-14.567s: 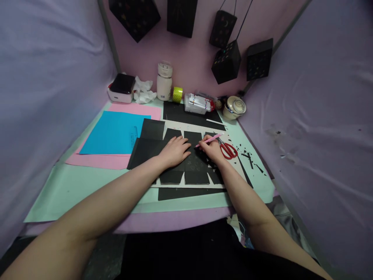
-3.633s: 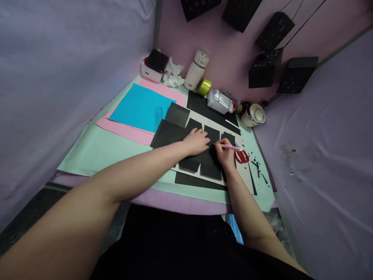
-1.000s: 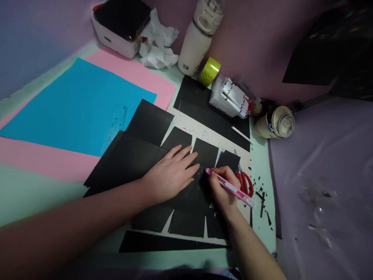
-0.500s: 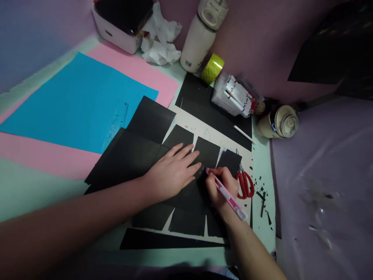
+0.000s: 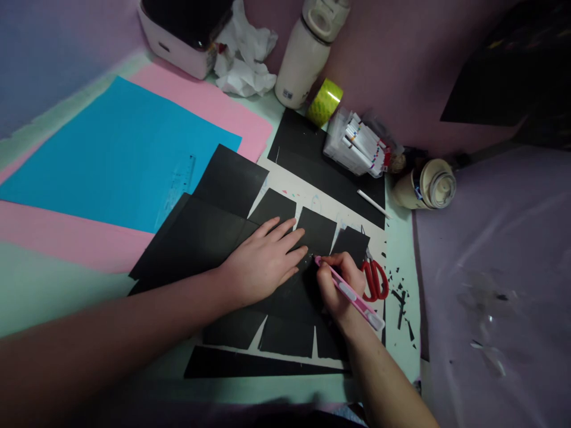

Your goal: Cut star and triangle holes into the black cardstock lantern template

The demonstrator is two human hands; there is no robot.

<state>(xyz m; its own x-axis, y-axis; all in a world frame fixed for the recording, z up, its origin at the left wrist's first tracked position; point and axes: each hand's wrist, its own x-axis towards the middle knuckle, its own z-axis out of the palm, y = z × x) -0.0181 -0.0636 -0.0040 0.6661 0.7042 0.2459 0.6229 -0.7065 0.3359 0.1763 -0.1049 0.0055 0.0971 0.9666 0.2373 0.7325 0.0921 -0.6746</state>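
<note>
Black paper (image 5: pixel 285 297) with slits along its far and near edges lies over a white sheet. My left hand (image 5: pixel 263 261) rests flat on it, fingers spread. In my right hand (image 5: pixel 341 282) is a pink utility knife (image 5: pixel 352 292), gripped like a pen, its tip at the black paper just right of my left fingertips. Red-handled scissors (image 5: pixel 375 279) lie beside my right hand, their blades partly under a black flap. Small black paper scraps (image 5: pixel 402 306) are scattered to the right.
Blue paper (image 5: pixel 120 160) with a clear ruler (image 5: pixel 181 178) lies on pink paper (image 5: pixel 250 122) at left. At the back stand a white bottle (image 5: pixel 307 59), yellow tape roll (image 5: pixel 325 102), marker box (image 5: pixel 357 142) and crumpled tissue (image 5: pixel 247 65). A beige cup (image 5: pixel 428 185) is at right.
The utility knife has tilted slightly, its rear end moving right and a little up. My right hand has shifted slightly; my left hand stays in place on the black paper.
</note>
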